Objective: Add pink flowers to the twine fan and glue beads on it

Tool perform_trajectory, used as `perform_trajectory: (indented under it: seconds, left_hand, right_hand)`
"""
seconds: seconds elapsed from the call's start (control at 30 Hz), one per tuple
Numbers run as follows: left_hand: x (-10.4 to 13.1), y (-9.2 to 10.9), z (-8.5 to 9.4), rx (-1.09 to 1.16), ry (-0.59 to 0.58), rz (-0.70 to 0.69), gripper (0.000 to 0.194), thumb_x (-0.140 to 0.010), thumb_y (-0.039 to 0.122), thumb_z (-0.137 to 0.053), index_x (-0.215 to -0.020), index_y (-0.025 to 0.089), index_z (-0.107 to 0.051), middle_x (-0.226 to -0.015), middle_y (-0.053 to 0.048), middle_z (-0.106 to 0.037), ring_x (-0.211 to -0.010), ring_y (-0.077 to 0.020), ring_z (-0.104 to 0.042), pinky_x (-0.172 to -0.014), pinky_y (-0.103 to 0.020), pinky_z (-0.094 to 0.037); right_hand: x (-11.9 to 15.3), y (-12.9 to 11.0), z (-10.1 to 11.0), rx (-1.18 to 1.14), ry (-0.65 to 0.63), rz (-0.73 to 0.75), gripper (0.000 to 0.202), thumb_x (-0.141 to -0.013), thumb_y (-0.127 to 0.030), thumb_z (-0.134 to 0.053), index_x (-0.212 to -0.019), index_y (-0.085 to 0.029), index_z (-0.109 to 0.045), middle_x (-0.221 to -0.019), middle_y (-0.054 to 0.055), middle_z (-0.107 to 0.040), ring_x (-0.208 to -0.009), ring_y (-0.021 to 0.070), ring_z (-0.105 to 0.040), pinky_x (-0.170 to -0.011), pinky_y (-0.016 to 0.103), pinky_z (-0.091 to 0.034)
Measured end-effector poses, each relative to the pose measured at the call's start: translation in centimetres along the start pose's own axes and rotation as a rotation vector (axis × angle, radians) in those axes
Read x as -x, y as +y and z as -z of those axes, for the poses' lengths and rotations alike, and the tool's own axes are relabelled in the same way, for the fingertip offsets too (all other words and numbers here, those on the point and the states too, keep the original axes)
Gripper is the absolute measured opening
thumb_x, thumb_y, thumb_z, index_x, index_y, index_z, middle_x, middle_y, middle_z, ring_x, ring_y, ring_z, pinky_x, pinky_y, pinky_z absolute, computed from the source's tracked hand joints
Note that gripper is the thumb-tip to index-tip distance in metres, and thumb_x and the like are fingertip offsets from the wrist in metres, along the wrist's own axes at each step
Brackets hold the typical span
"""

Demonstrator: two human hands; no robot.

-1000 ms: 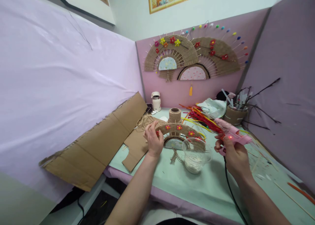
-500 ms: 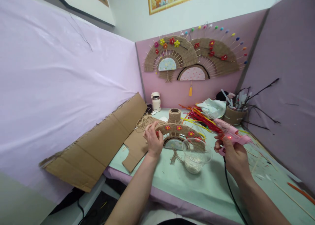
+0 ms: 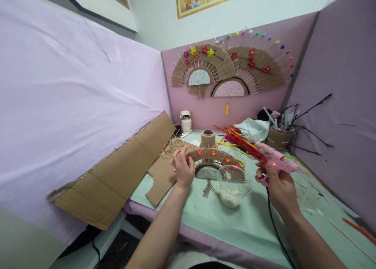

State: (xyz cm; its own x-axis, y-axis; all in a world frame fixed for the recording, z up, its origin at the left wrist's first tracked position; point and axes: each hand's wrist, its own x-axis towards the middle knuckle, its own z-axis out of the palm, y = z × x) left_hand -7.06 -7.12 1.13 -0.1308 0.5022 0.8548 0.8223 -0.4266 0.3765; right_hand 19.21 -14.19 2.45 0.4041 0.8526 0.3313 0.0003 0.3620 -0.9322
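My right hand (image 3: 279,186) is wrapped round a pink glue gun (image 3: 276,158) with a red light glowing on it; its black cord hangs down. At the left end of a twine-covered fan (image 3: 221,155) with red flowers is my left hand (image 3: 183,168), its fingers bent over the fan's edge; whether they pinch something there is hidden. The fan has a pale half-round centre and a twine tassel (image 3: 208,187). In front of its right part stands a clear plastic cup (image 3: 232,200) holding small white pieces.
Behind the fan stands a twine spool (image 3: 208,138). Cardboard (image 3: 117,167) leans at the left. A white bottle (image 3: 186,122), red and yellow stems (image 3: 237,139) and a pot of twigs (image 3: 279,138) are at the back. Thin sticks lie at the right.
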Motion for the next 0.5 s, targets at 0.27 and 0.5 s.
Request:
perform_trajectory:
  seconds: [0.27, 0.5]
  left_hand:
    - [-0.04, 0.05, 0.11, 0.004, 0.015, -0.028, 0.043, -0.085, 0.015, -0.046, -0.128, 0.016, -0.048, -0.124, -0.013, -0.059, -0.120, -0.0249, -0.046, -0.103, -0.044, -0.030]
    - [-0.02, 0.01, 0.14, 0.017, 0.020, -0.038, 0.043, -0.085, 0.016, -0.045, -0.127, 0.016, -0.047, -0.123, -0.014, -0.059, -0.119, -0.0245, -0.045, -0.102, -0.043, -0.032]
  right_hand:
    - [0.05, 0.27, 0.31, 0.006, 0.002, -0.004, 0.038, -0.086, -0.056, -0.052, -0.089, -0.019, -0.059, -0.061, -0.002, -0.054, -0.053, 0.0100, -0.049, -0.051, 0.024, -0.040]
    - [0.02, 0.26, 0.34, -0.005, -0.008, 0.006, 0.038, -0.085, -0.056, -0.054, -0.088, -0.019, -0.058, -0.061, -0.002, -0.055, -0.052, 0.0102, -0.050, -0.050, 0.024, -0.039]
